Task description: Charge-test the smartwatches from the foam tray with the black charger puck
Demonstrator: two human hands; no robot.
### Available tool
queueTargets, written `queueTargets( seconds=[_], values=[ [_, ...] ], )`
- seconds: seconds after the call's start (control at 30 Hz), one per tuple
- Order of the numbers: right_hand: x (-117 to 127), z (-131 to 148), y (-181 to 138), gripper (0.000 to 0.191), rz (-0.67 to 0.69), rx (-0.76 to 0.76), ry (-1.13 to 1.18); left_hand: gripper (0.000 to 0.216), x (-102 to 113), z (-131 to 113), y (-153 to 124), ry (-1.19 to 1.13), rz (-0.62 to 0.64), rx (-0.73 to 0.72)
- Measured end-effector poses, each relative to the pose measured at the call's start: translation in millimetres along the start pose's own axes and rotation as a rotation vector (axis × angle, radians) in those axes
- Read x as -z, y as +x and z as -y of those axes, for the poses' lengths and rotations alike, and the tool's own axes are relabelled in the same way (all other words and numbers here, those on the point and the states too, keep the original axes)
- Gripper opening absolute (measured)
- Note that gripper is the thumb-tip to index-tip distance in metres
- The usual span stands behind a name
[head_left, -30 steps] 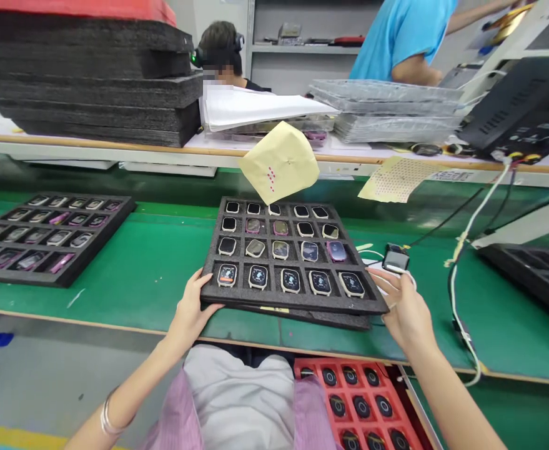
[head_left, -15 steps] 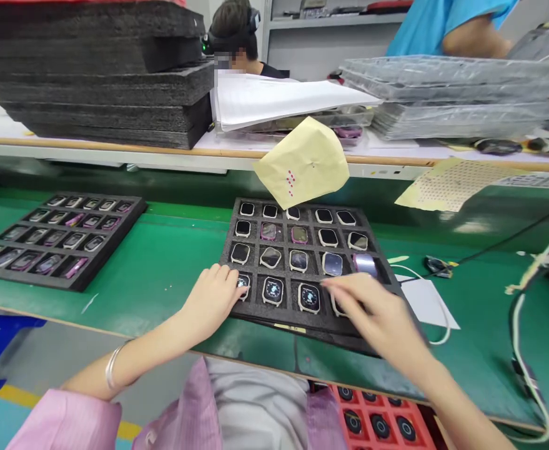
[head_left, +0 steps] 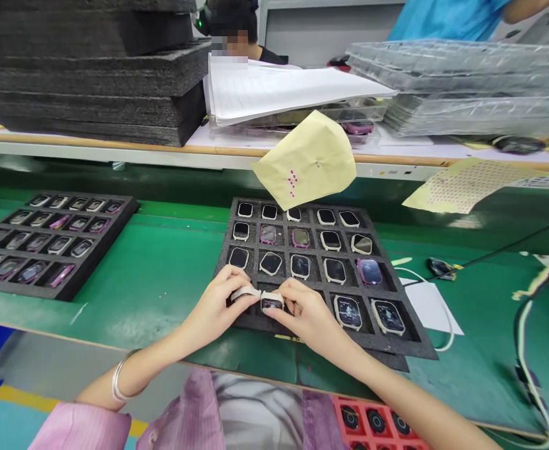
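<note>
A black foam tray (head_left: 398,337) with square pockets lies on the green bench in front of me, each pocket holding a small watch body. My left hand (head_left: 215,306) pinches one pale watch body (head_left: 245,292) lifted from the tray's near left pockets. My right hand (head_left: 308,312) pinches a second watch body (head_left: 272,302) right beside it, screen facing me. Both hands meet over the front row. Two lit watch bodies (head_left: 348,310) stay in the front row to the right.
A second black foam tray (head_left: 97,269) of watch bodies sits at left. A yellow paper (head_left: 306,159) hangs over the tray's far edge. Stacked black foam sheets (head_left: 91,69), papers and clear trays fill the back shelf. Cables (head_left: 527,300) lie at right; a red tray (head_left: 377,425) sits below.
The tray was set down from both hands. My hands moved onto its front row, and each has now picked up a watch body near the left end.
</note>
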State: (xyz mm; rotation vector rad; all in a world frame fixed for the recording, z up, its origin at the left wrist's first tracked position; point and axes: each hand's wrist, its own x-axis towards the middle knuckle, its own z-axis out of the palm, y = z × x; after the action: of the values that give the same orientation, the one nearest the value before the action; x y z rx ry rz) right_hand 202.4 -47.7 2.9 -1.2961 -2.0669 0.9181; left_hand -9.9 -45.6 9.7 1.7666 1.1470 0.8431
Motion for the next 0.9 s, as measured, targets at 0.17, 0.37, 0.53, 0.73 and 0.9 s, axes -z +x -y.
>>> queueTargets(
  seconds=[0.17,0.37,0.53,0.73,0.9],
  values=[
    [27,9,13,0.021,0.111,-0.123,0.574,0.037,0,-11,22,-0.687,0.104,0.317],
    [48,10,21,0.039,0.030,-0.213,0.813,0.046,-6,-23,41,-0.808,0.063,0.356],
    [51,1,15,0.051,0.064,-0.248,0.981,0.049,-13,-16,43,-0.627,0.055,0.305],
    [49,1,11,0.053,0.053,-0.297,1.015,0.034,-18,-15,45,-0.444,0.096,0.272],
    [42,-1,9,0.048,0.051,-0.321,0.990,0.029,-19,-14,42,-0.365,0.132,0.209]
  ],
)
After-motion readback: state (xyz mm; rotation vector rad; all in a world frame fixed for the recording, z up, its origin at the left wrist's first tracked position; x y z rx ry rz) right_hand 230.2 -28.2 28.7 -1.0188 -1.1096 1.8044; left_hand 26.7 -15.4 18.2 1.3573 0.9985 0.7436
